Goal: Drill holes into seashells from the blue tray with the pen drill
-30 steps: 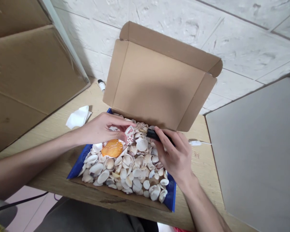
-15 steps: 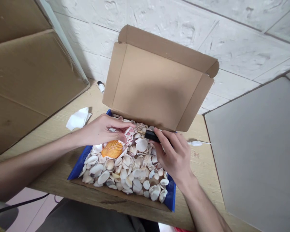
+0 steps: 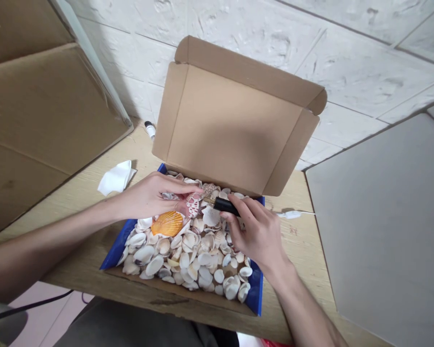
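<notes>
Between the thumb and fingers of my left hand point(image 3: 162, 195) is a pink-and-white patterned seashell point(image 3: 193, 205), held over the left back part of a box of shells. My right hand point(image 3: 256, 231) is closed around a black mini drill point(image 3: 226, 206) with a thin brass-coloured tip. That tip points left and is at the shell's right edge; whether it touches cannot be made out. Just below my left hand lies an orange scallop shell point(image 3: 167, 223). Many small white and cream shells point(image 3: 191, 255) fill the box beneath both hands.
The box's brown cardboard lid point(image 3: 238, 120) stands raised against the white wall; its sides point(image 3: 117, 246) are blue. A crumpled white tissue point(image 3: 116, 177) and a small black-capped bottle point(image 3: 149, 129) are on the table, left. At right lies a white cord piece point(image 3: 292, 214). Large cardboard point(image 3: 50, 96) stands left.
My right hand and the mini drill have shifted slightly left, toward the shell. The left hand keeps its hold almost unmoved, and the view has moved a little.
</notes>
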{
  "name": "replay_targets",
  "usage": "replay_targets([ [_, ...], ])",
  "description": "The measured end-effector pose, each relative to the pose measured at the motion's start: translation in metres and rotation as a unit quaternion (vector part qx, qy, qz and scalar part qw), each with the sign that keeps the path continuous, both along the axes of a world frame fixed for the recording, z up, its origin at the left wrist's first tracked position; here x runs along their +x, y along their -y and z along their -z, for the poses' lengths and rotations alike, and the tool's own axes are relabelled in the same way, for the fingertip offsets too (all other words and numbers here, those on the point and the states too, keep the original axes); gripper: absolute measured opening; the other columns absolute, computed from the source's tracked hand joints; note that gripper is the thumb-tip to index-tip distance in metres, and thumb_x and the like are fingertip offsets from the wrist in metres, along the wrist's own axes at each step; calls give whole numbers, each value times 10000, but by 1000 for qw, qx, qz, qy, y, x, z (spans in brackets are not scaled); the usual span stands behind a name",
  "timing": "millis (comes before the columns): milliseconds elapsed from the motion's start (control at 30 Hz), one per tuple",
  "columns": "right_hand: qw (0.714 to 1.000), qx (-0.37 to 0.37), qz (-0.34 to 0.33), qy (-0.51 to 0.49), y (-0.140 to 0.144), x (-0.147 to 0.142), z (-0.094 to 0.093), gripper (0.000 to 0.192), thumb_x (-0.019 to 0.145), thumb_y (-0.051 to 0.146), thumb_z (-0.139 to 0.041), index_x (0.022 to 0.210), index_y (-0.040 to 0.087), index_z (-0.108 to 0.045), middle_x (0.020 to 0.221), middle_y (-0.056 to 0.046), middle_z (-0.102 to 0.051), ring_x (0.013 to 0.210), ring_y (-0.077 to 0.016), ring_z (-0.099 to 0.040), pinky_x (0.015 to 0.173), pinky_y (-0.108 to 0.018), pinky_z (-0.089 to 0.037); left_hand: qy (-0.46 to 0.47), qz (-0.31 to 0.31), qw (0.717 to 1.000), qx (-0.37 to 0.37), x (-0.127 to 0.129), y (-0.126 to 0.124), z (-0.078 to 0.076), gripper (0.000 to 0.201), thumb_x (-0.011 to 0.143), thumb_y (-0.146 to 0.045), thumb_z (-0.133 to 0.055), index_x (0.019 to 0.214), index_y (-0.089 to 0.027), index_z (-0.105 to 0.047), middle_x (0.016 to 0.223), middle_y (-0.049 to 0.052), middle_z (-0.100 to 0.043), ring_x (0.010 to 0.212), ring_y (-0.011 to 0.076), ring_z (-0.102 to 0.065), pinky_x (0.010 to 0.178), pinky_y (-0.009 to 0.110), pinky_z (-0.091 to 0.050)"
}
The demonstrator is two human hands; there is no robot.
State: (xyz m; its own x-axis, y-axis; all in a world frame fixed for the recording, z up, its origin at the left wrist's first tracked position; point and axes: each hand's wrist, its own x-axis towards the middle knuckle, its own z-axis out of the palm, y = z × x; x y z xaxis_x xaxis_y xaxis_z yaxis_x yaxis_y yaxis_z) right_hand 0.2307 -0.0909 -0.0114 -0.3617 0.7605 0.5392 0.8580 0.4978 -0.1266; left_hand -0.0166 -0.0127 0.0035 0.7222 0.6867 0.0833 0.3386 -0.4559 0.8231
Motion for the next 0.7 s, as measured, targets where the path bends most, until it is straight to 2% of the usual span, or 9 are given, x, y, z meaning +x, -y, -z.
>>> replay_targets([
  [167, 998, 55, -5, 5, -1, 2, -1, 280, 870, 205, -621, 1127, 93, -622, 915, -105, -689, 784, -189, -592, 688, -317, -455, -3, -11, 1000, -6, 0, 0, 2, 364, 855, -169, -652, 1215, -124, -659, 1121, 100, -728, 943, 147, -683, 843, 204, -486],
  [367, 995, 102, 11, 15, 0, 4, -1, 320, 840, 83, -614, 1151, 158, -602, 980, -98, -691, 877, -204, -593, 749, -343, -425, -7, -4, 1000, -16, 0, 2, 1, 343, 849, -162, -616, 1184, -151, -688, 1000, 55, -759, 824, 123, -680, 779, 182, -496],
  [467, 997, 70, 14, 19, 0, 3, -1, 283, 876, 156, -593, 1157, 132, -597, 967, -105, -690, 851, -203, -597, 734, -332, -438, -27, -13, 999, -18, -1, 1, 1, 369, 824, -165, -609, 1181, -184, -697, 1014, 33, -758, 839, 132, -687, 789, 179, -495],
  [600, 999, -22, 21, 19, -1, 0, -1, 307, 943, 312, -498, 1124, 92, -612, 788, -63, -670, 690, -171, -589, 579, -282, -426, -33, -31, 999, -15, -1, 0, 3, 380, 809, -196, -615, 1177, -173, -703, 1056, 44, -750, 868, 143, -685, 817, 185, -493],
  [700, 1000, -11, 19, 9, -1, 0, 0, 286, 929, 302, -519, 1089, 94, -632, 821, -74, -678, 713, -178, -595, 601, -292, -440, -32, -30, 999, -18, 0, 0, 2, 374, 803, -206, -618, 1165, -176, -710, 1012, 34, -756, 853, 140, -682, 807, 181, -492],
])
